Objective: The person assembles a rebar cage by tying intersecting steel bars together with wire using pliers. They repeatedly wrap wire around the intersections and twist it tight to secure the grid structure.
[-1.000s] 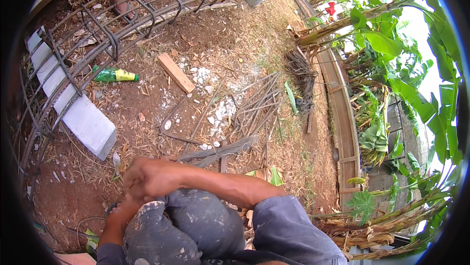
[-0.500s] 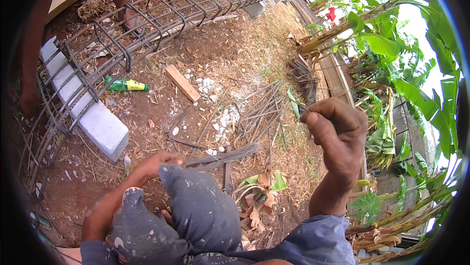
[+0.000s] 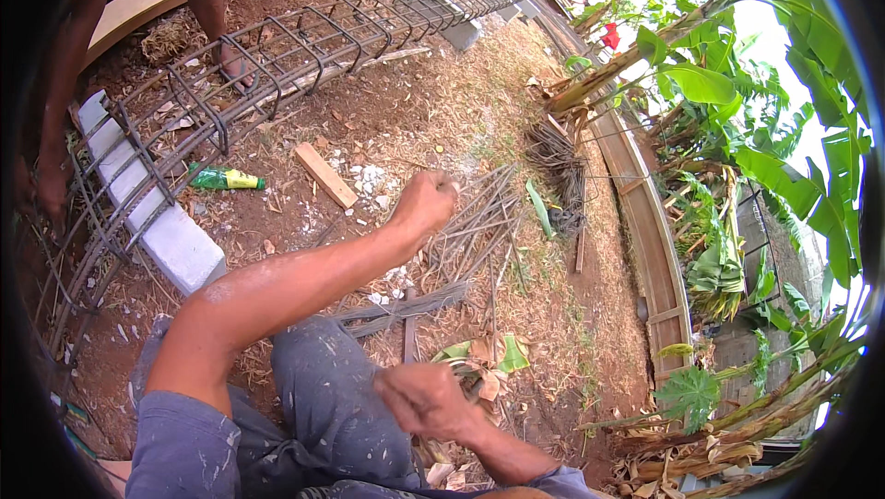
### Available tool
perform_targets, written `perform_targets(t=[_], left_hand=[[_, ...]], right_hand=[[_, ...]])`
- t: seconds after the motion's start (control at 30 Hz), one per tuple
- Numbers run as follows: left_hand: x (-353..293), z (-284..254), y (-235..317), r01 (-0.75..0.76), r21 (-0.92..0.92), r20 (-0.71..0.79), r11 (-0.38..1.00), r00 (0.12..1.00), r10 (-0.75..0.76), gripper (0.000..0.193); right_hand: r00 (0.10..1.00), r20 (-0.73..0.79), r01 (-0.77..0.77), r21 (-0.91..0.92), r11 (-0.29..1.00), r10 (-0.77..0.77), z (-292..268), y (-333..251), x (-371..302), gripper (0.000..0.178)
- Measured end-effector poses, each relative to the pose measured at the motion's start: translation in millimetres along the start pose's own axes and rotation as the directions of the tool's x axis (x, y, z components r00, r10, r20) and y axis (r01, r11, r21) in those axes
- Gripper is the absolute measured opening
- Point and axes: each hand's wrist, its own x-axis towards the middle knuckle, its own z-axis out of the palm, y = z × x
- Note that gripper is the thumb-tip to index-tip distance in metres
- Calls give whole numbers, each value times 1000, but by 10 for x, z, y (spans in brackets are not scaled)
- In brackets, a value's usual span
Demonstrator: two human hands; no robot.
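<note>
- To the right of the wooden block (image 3: 325, 174), the left hand (image 3: 426, 202) hangs over or beside the pile of thin rods (image 3: 487, 222); its fingers look curled, but I cannot tell whether they grip anything.
- Nearer the wearer than the block, the right hand (image 3: 427, 398) is by a knee, blurred; I cannot tell how its fingers stand or what they hold.
- Also on the wearer's side of the block, slightly right, the bundle of thin grey wire (image 3: 444, 298) lies on the ground; single strands would probably come free best when drawn lengthwise.
- A firm pinch near a strand's end should limit whipping.
- Beyond the block runs the rebar cage (image 3: 313, 54); loose ends are best held clear of its bars.
</note>
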Motion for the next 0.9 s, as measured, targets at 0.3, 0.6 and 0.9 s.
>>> perform_targets(t=[0.3,0.6,0.9], left_hand=[[293,-111,-310,-178,-432,-405,884,914,-14,29],[251,-184,-136,-301,-700,-326,648,941,85,26],[295,-503,-18,-143,-875,-32,463,971,239,10]], right_hand=[[981,122,-167,159,973,148,202,-243,-679,6],[973,97,-216,59,975,210,147,-237,-690,5],[978,95,-185,-14,983,185,45,-133,-764,6]])
